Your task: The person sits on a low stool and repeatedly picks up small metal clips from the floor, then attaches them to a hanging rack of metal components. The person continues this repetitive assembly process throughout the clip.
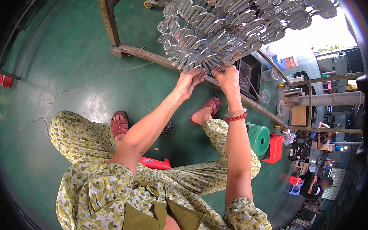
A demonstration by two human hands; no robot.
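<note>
A large bunch of grey metal pieces, flat and slotted with rounded ends, hangs in front of me. At its lower edge my left hand has its fingers bent around the end of a grey metal piece. Just to the right, my right hand pinches at the same edge, thumb and fingers pressed together. Its fingertips touch the metal, but exactly which piece they grip is partly hidden. A pale bangle and a red bead bracelet circle my right wrist.
A wooden frame runs below the bunch, with a black crate behind it. On the green floor are a green round stool, a red stool and a red plastic piece. Other people sit far right.
</note>
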